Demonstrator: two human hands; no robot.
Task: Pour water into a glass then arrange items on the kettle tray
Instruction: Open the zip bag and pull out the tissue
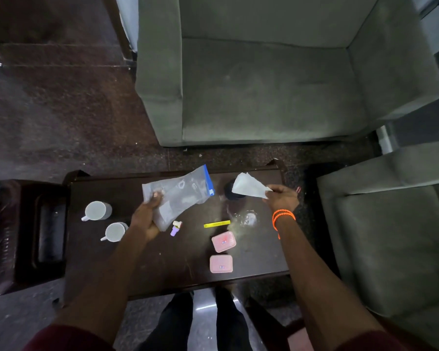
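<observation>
Clear plastic zip bag with a blue top [180, 196] gripped by left hand [146, 219], white folded paper [249, 186] pinched by right hand [281, 198], clear drinking glass [243, 216] just below it

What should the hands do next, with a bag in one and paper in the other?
Probably set the white paper down on the dark table, or slip it into the zip bag. The right hand pinches the paper and the left hand grips the bag, so neither is free for the clear glass or the two white mugs.
</observation>
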